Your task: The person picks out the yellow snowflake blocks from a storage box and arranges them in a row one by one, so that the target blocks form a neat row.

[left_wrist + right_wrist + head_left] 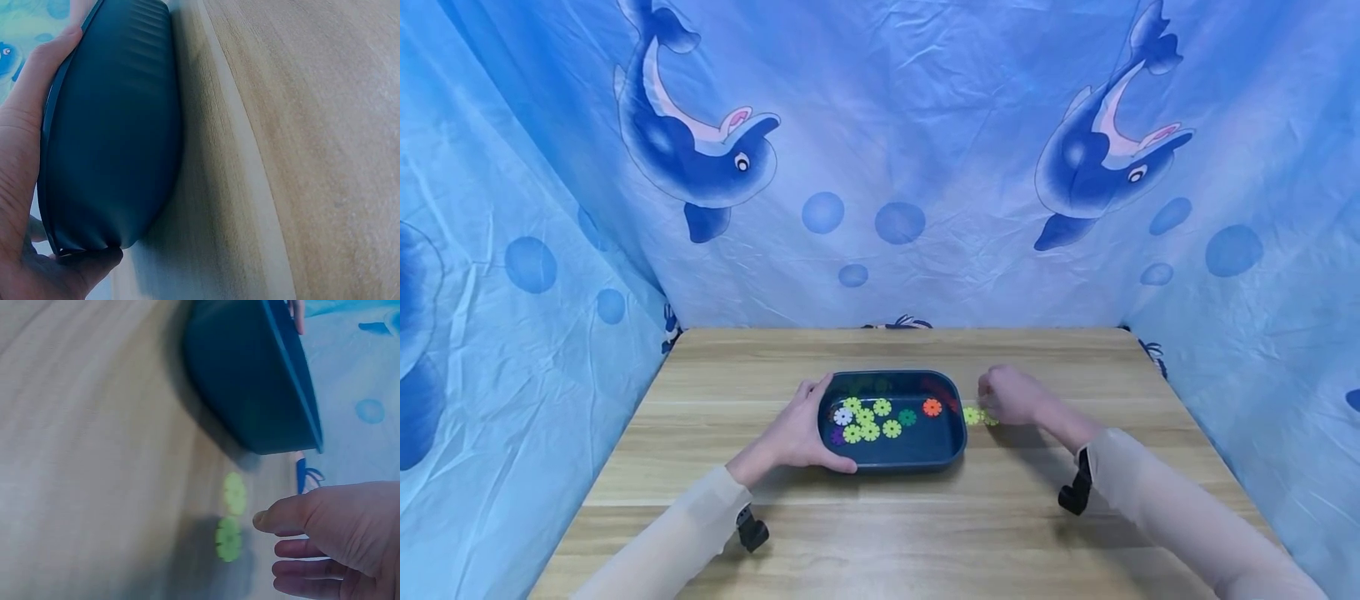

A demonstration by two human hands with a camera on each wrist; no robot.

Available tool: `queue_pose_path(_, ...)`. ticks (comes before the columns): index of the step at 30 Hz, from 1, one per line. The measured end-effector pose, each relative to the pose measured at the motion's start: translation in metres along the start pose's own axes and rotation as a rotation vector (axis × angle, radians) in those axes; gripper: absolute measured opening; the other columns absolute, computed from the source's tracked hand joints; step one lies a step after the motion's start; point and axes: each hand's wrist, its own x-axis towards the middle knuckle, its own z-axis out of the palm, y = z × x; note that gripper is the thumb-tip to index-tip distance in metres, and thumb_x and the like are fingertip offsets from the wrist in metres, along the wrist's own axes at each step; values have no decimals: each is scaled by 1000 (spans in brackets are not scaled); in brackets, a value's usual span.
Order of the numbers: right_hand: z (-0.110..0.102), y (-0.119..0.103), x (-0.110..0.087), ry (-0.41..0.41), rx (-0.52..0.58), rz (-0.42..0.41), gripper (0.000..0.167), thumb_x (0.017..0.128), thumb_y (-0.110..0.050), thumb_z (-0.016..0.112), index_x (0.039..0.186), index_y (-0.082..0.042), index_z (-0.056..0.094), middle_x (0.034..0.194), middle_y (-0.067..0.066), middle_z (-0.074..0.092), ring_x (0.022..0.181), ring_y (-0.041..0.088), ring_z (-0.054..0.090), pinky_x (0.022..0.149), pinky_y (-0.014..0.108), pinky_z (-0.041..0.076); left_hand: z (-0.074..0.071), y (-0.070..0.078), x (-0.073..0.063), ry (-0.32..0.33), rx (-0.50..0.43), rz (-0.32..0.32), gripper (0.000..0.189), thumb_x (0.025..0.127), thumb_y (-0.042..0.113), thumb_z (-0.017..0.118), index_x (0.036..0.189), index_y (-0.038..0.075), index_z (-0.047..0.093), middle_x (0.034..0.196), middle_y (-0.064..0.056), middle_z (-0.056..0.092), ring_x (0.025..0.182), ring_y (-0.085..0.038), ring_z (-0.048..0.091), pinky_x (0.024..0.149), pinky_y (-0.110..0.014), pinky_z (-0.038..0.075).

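A dark blue-green plastic tub [917,448] stands on the wooden table. My left hand [797,431] grips its left end, thumb along the front rim and fingers at the back corner. Inside lie flower-shaped plastic discs: several yellow-green discs [870,431], a white disc [843,416], a purple disc [837,436], a green disc [907,417] and an orange disc [932,407]. Just right of the tub, two yellow-green discs lie on the table, the nearer-to-tub disc [235,494] beside the other disc [228,539]. Over them hovers my right hand [337,540], fingers loosely bent, holding nothing visible.
The wooden table [910,542] reaches back to a blue curtain [970,275] printed with dolphins. More curtain hangs at both sides. Tasselled cords [910,322] show along the table's back edge.
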Motion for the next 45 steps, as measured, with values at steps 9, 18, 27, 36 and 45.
queue_pose_path(9,-29,-16,20,53,12,18,21,94,-8,74,113,3,76,110,18,77,105,34,74,91,48,62,0,-1,-1,-7,4,0,160,51,75,97,172,13,13,157,-24,39,133,-38,57,109,-60,53)
queue_pose_path(18,-36,-41,39,105,-14,33,20,97,-12,74,114,-1,77,111,15,77,106,30,73,92,45,62,1,-4,-3,-11,18,-3,160,51,76,96,172,13,13,157,-25,39,134,-39,57,109,-59,53)
queue_pose_path(27,-30,-75,57,146,12,-71,19,98,-13,73,113,-2,78,109,12,78,102,27,75,91,43,62,-6,-6,0,8,29,18,161,50,76,97,171,8,15,157,-26,39,133,-41,57,109,-60,53)
queue_pose_path(36,-13,-100,71,98,35,-139,17,97,-10,75,112,-2,78,107,12,79,99,24,75,89,40,63,-4,-6,1,-6,27,6,160,51,77,95,172,12,13,159,-26,37,135,-40,56,111,-60,52)
queue_pose_path(45,7,-116,70,-17,51,-201,20,98,-15,76,115,-4,77,111,11,77,102,23,73,89,40,62,-1,-4,1,-14,28,0,161,51,79,94,172,12,13,158,-23,38,133,-38,57,111,-57,52)
